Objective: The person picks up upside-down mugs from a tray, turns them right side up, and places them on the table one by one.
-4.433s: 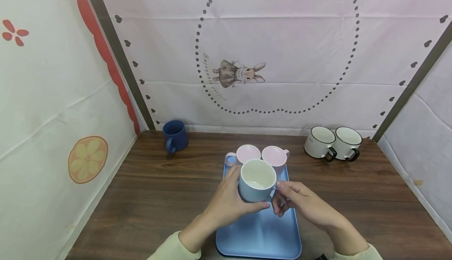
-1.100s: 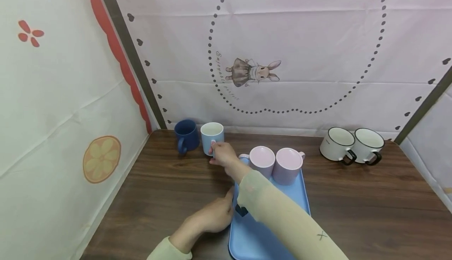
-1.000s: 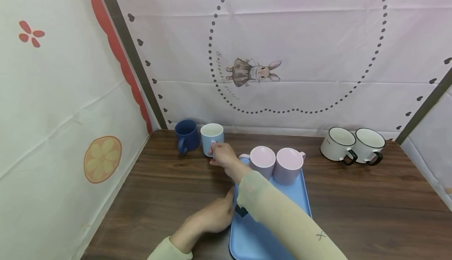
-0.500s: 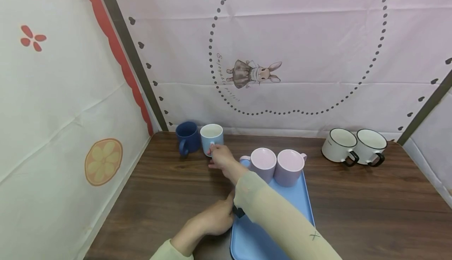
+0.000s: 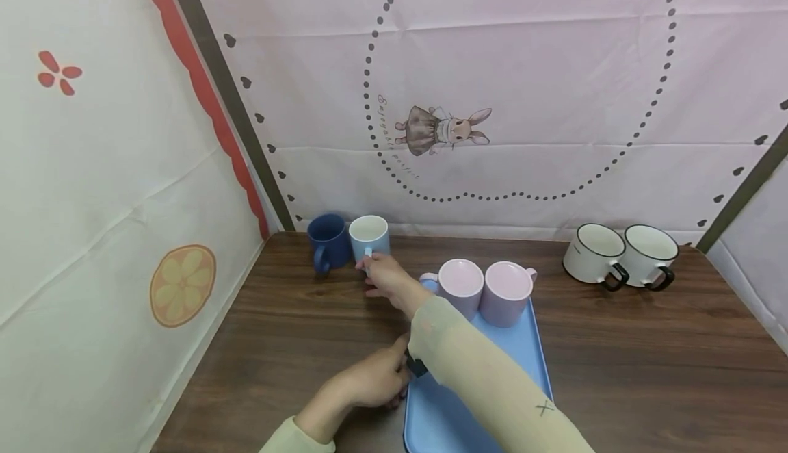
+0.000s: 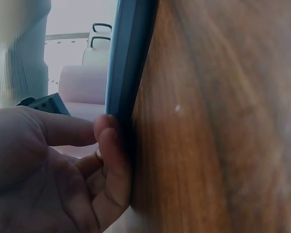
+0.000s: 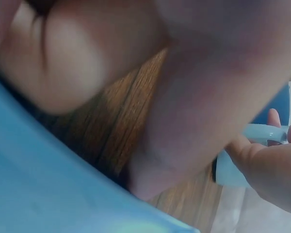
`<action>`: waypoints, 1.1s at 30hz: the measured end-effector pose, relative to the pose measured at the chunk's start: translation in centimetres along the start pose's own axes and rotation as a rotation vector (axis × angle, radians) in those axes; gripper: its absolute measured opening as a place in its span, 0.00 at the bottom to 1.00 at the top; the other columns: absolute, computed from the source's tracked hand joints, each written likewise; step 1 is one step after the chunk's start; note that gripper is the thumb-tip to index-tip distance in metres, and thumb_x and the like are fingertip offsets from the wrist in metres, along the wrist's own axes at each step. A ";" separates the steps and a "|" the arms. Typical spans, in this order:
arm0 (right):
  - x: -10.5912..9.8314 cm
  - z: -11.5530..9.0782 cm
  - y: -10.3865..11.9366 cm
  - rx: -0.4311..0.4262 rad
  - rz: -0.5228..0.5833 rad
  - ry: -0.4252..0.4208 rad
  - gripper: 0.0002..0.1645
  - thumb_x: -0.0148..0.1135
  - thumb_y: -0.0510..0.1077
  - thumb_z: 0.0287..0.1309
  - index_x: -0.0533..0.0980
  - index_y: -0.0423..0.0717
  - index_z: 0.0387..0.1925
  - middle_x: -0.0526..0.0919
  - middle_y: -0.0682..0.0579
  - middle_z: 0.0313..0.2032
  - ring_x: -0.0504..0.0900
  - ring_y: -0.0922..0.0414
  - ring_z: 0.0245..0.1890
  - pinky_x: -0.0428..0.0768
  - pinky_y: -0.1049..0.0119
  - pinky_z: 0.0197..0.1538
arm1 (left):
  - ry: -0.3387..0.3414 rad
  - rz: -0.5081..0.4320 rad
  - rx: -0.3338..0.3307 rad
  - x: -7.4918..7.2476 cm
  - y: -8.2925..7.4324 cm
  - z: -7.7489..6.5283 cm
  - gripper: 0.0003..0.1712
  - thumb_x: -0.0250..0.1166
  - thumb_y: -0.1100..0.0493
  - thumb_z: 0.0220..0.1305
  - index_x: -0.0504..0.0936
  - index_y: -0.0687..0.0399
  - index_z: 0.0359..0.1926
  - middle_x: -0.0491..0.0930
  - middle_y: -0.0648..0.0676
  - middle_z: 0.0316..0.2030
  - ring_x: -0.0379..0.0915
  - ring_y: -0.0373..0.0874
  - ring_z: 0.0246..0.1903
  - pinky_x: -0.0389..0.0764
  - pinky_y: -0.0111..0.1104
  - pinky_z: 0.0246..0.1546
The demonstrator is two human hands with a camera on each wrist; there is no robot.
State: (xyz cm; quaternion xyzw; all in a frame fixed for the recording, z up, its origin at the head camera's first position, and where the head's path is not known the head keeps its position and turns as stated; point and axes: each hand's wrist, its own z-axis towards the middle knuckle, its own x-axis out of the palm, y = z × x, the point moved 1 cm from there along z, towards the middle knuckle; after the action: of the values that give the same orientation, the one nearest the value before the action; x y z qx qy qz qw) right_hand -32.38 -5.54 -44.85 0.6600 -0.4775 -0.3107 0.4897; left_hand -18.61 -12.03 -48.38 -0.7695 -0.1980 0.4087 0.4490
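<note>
Pinched by the handle between the thumb and fingers of the right hand (image 5: pixel 392 280): light blue mug (image 5: pixel 371 239), upright at the rear edge of the table (image 5: pixel 615 350), left of centre. Handle turned toward the front edge, presumably to allow a grip from the front without covering the rim. Just beside, toward the rear left corner: dark blue mug (image 5: pixel 332 244), handle likewise to the front; contact between the two not determinable.

Curled at the left edge of the blue tray (image 5: pixel 520 347): left hand (image 5: pixel 374 378), with thumb and fingers closed on the rim in the left wrist view. Likely for steadying the tray beneath the crossing right sleeve (image 5: pixel 486 378).

At the tray's rear edge, side by side: left pink mug (image 5: pixel 462 285) and right pink mug (image 5: pixel 506 295). Handles pointed outward to opposite sides, probably to let the bodies sit close.

Near the table's rear right corner: two white mugs (image 5: pixel 592 258), black-rimmed, black handles toward the front.

Surface: dark brown wood grain. Behind: pale pinkish cloth (image 5: pixel 523 63) with dotted line and rabbit print (image 5: pixel 431 128). To the left: white cloth (image 5: pixel 92 200) with orange-slice print (image 5: pixel 182 285).
</note>
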 end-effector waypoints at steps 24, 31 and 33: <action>-0.2 -2.0 0.7 -0.077 -0.245 -0.010 0.31 0.60 0.40 0.67 0.67 0.33 0.67 0.76 0.44 0.51 0.76 0.54 0.40 0.80 0.61 0.49 | 0.009 -0.005 -0.026 -0.1 -0.5 0.0 0.42 0.54 0.66 0.75 0.43 0.69 0.81 0.77 0.53 0.22 0.74 0.43 0.17 0.77 0.33 0.18; -1.5 -5.1 1.6 -0.179 -0.365 -0.023 0.37 0.62 0.43 0.68 0.64 0.39 0.74 0.70 0.37 0.71 0.69 0.42 0.73 0.67 0.45 0.75 | 0.015 0.022 -0.043 -0.2 -0.5 0.2 0.43 0.55 0.66 0.75 0.42 0.70 0.81 0.77 0.53 0.22 0.75 0.43 0.18 0.78 0.35 0.19; -1.8 -6.1 1.7 -0.196 -0.389 -0.009 0.36 0.61 0.44 0.69 0.65 0.41 0.74 0.71 0.38 0.71 0.68 0.42 0.74 0.67 0.44 0.75 | 0.017 0.024 -0.047 -0.2 -0.4 0.3 0.43 0.55 0.65 0.75 0.42 0.70 0.81 0.77 0.53 0.22 0.75 0.43 0.18 0.78 0.34 0.20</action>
State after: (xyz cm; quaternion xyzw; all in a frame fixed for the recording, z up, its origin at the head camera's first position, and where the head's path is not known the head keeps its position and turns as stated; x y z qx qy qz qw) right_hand -28.15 -1.83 -41.38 0.6875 -0.3107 -0.4472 0.4804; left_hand -18.91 -11.80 -48.04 -0.7855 -0.1945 0.4027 0.4277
